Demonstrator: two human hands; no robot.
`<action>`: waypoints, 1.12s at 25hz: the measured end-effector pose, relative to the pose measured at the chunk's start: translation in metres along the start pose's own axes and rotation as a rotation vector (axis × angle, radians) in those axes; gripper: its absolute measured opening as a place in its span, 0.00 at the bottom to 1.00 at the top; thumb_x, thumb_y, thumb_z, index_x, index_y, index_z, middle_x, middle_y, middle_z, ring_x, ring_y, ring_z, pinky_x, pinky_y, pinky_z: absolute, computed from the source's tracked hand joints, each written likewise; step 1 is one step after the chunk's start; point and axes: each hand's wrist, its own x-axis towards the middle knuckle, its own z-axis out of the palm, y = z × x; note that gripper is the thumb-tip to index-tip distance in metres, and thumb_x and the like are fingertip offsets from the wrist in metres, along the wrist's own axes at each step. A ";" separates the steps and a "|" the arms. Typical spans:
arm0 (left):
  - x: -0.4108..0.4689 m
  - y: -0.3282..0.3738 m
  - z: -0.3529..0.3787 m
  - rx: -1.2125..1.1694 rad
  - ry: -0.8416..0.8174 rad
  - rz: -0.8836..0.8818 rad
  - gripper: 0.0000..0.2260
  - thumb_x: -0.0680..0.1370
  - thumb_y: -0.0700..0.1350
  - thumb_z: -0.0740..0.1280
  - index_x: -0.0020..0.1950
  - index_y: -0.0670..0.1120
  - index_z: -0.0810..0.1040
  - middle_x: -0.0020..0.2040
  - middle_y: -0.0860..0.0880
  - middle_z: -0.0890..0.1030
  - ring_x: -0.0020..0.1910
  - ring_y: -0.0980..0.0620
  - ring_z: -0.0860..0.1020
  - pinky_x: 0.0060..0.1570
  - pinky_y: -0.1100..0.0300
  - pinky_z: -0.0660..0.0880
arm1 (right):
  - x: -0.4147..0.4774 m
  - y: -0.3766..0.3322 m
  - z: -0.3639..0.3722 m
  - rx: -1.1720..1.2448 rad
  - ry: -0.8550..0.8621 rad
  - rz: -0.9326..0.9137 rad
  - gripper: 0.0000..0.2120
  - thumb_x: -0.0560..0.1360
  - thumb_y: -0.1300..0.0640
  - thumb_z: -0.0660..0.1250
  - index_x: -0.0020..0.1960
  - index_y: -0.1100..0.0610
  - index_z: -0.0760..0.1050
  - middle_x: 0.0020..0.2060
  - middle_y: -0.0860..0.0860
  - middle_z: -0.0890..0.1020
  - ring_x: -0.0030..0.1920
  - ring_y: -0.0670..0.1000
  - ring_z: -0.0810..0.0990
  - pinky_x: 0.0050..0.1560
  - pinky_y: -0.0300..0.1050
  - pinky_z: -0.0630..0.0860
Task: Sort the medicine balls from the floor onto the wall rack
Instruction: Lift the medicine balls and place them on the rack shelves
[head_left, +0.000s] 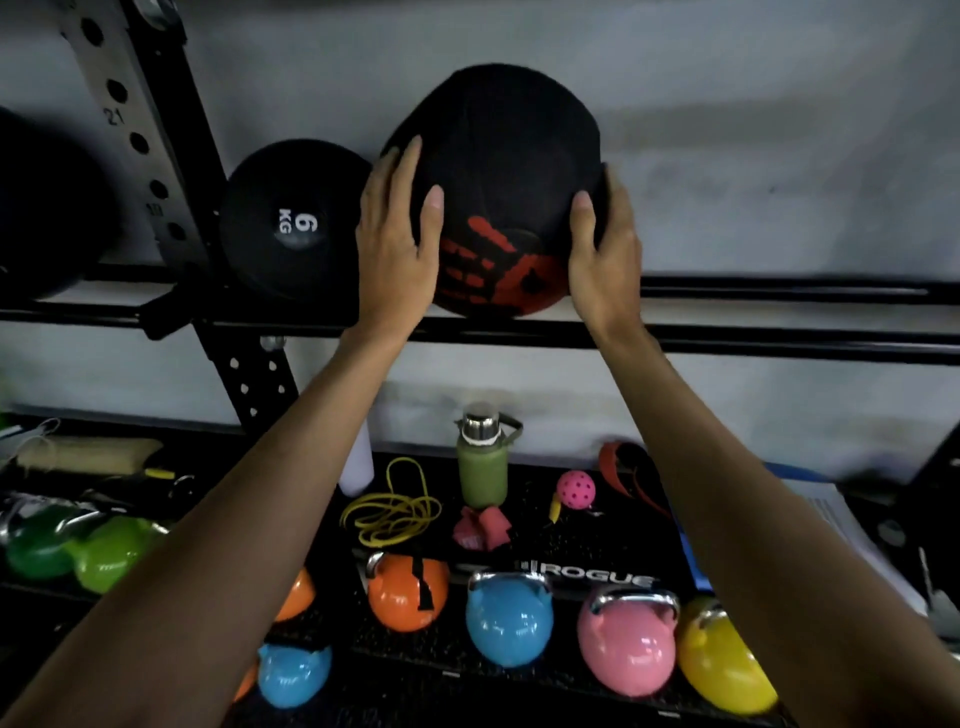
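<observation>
Left hand (400, 244) and right hand (605, 254) press spread fingers (410, 166) on medicine ball (498, 156) sides (likely heavy, soft-shelled, grippy), just right of 6 KG ball (291, 223).

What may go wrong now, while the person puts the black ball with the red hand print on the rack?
1. The black ball is pressed between the left hand and the right hand; whether it rests on the rack rails yet is unclear. If it slips, it may hit the green bottle or the kettlebells below.
2. The left hand lies close to the 6 KG ball, so its fingers might get pinched between the balls.
</observation>
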 end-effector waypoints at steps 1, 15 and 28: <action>-0.016 0.001 -0.004 -0.005 -0.002 -0.011 0.23 0.85 0.52 0.57 0.79 0.47 0.63 0.77 0.44 0.64 0.78 0.49 0.61 0.76 0.57 0.59 | -0.014 0.003 -0.005 -0.016 0.007 0.003 0.24 0.82 0.50 0.58 0.76 0.56 0.66 0.71 0.51 0.72 0.71 0.48 0.70 0.72 0.50 0.70; -0.430 -0.034 -0.036 0.069 -0.611 -0.624 0.07 0.79 0.40 0.64 0.54 0.46 0.79 0.44 0.47 0.83 0.45 0.43 0.82 0.42 0.53 0.75 | -0.390 0.107 -0.024 -0.338 -0.466 0.299 0.11 0.74 0.62 0.59 0.50 0.60 0.80 0.48 0.55 0.81 0.49 0.57 0.81 0.51 0.55 0.80; -0.751 -0.140 0.042 0.233 -1.091 -1.343 0.08 0.81 0.47 0.63 0.54 0.47 0.81 0.51 0.43 0.84 0.50 0.42 0.83 0.50 0.47 0.81 | -0.638 0.366 -0.040 -0.543 -1.170 0.855 0.12 0.80 0.60 0.60 0.60 0.59 0.77 0.57 0.57 0.81 0.60 0.57 0.78 0.56 0.46 0.72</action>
